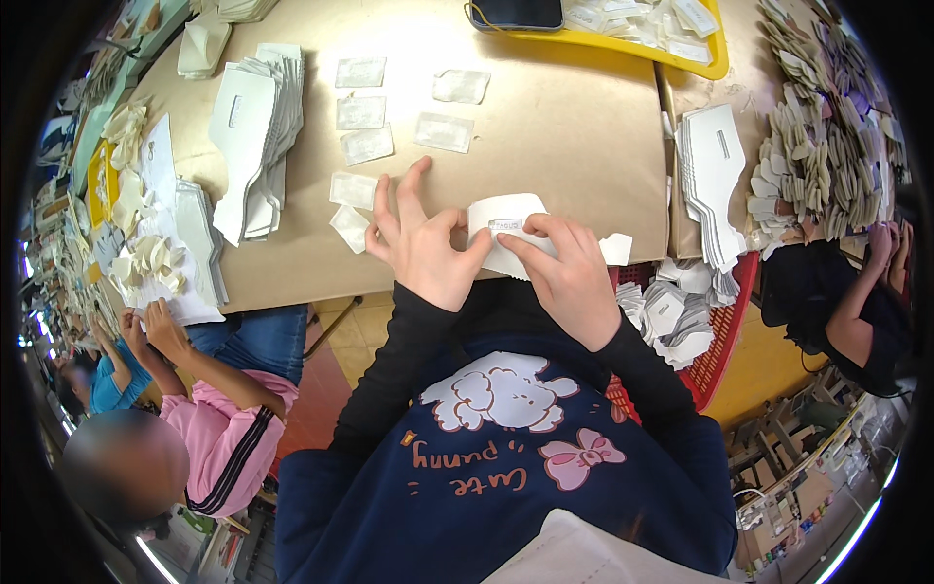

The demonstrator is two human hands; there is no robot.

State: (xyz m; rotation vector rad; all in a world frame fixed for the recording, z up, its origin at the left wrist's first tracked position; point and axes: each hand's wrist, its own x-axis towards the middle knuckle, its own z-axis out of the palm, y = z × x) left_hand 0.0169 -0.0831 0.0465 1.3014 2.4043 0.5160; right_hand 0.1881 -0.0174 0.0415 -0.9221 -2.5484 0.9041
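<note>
A white cut piece, of a leather-like or fabric sheet, lies at the table's front edge with a small printed label on its face. My left hand pinches the piece's left edge between thumb and forefinger, its other fingers spread over the table. With thumb and forefinger closed at the label's right part, my right hand presses on the same piece. What lies under my fingertips is hidden. Beyond my left hand, several small pale rectangular patches lie in loose columns. One patch sits right beside my left fingers.
A stack of white cut pieces stands at left, another at right. A yellow tray with small patches and a phone are at the back. A red basket holds pieces at lower right. Co-workers sit on both sides.
</note>
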